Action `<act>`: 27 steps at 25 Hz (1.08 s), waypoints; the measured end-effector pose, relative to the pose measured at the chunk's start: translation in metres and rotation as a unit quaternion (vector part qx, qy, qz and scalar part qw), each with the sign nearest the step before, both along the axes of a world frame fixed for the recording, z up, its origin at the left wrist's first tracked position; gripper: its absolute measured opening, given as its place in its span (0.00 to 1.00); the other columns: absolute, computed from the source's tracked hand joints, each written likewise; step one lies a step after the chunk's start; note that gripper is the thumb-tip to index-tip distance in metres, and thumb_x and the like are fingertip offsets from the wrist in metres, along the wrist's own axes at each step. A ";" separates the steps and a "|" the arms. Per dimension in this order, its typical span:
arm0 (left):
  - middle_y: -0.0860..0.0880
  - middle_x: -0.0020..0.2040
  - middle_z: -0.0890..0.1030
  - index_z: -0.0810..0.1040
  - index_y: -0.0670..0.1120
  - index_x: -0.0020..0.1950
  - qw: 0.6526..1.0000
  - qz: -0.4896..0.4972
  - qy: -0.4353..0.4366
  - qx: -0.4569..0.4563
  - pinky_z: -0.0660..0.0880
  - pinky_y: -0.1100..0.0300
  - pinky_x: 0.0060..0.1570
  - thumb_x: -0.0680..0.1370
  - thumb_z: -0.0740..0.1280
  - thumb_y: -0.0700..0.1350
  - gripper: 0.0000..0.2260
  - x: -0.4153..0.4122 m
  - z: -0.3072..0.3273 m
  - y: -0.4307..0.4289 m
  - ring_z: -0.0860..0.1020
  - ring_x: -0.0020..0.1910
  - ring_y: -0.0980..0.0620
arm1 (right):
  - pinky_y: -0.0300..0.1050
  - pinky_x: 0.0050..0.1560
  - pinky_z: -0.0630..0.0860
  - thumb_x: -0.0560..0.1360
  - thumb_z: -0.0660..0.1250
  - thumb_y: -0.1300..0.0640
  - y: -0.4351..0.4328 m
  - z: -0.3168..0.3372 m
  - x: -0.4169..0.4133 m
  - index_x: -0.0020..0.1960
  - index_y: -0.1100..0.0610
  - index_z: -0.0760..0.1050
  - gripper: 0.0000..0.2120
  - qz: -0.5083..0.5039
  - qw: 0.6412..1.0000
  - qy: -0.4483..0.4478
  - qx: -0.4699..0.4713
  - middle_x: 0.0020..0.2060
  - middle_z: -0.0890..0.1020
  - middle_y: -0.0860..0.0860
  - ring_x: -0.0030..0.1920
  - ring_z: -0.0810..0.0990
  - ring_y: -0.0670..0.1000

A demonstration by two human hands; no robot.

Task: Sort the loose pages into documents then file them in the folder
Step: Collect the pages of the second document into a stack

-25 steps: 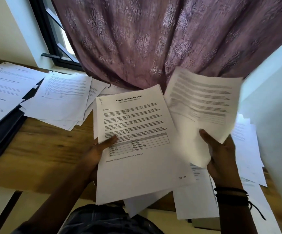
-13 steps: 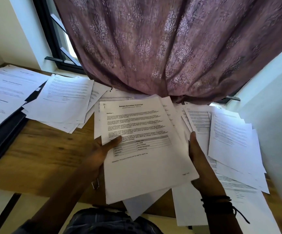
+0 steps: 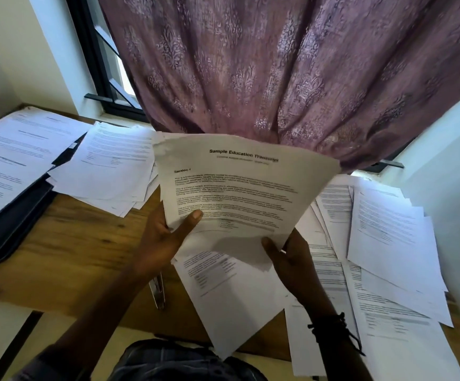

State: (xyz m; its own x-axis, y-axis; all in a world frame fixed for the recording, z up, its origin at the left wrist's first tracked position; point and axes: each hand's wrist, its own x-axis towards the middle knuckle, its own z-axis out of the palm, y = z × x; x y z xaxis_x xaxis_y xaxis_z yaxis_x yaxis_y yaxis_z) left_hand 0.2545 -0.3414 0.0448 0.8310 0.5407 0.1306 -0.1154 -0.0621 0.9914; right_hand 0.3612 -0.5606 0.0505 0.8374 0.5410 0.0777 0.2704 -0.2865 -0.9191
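I hold a thin stack of pages (image 3: 240, 193) headed "Sample Education Transcript" tilted up above the wooden desk (image 3: 80, 243). My left hand (image 3: 165, 237) grips its lower left edge, thumb on the front. My right hand (image 3: 292, 259) grips its lower right corner. Loose printed pages (image 3: 388, 243) lie spread over the right side of the desk, and one sheet (image 3: 229, 292) lies under my hands. Another pile of pages (image 3: 113, 169) sits at the back left. The dark folder (image 3: 11, 224) lies open at the far left with pages (image 3: 11, 160) on it.
A purple patterned curtain (image 3: 278, 72) hangs over the window behind the desk. A white wall (image 3: 454, 188) stands close on the right. A metal stapler-like tool (image 3: 157, 292) lies on the desk under my left wrist. Some sheets overhang the desk's front edge.
My right hand put a sheet down on the right pile, then came back and took the transcript stack's lower right corner. The stack has been lifted and tilted up.
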 end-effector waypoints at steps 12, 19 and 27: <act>0.62 0.47 0.85 0.81 0.48 0.58 0.998 0.056 0.028 -0.007 0.80 0.66 0.45 0.73 0.73 0.43 0.14 -0.004 -0.008 0.017 0.84 0.49 0.58 | 0.48 0.58 0.79 0.79 0.62 0.45 -0.002 -0.038 0.023 0.64 0.58 0.74 0.20 -0.049 0.980 0.182 0.064 0.57 0.83 0.56 0.59 0.81 0.56; 0.54 0.52 0.85 0.82 0.49 0.56 0.988 0.128 -0.008 -0.090 0.80 0.62 0.46 0.75 0.71 0.37 0.12 -0.023 -0.005 0.039 0.84 0.53 0.53 | 0.59 0.75 0.58 0.70 0.52 0.31 -0.009 -0.102 0.005 0.77 0.49 0.59 0.40 0.108 0.916 -0.114 -0.369 0.78 0.57 0.56 0.77 0.55 0.59; 0.54 0.49 0.86 0.82 0.48 0.55 0.979 0.150 0.017 -0.135 0.81 0.62 0.43 0.74 0.71 0.35 0.13 -0.034 -0.003 0.035 0.85 0.50 0.52 | 0.50 0.54 0.71 0.62 0.81 0.49 0.021 -0.073 0.036 0.68 0.61 0.59 0.44 0.021 0.931 0.044 -0.363 0.60 0.69 0.60 0.60 0.72 0.61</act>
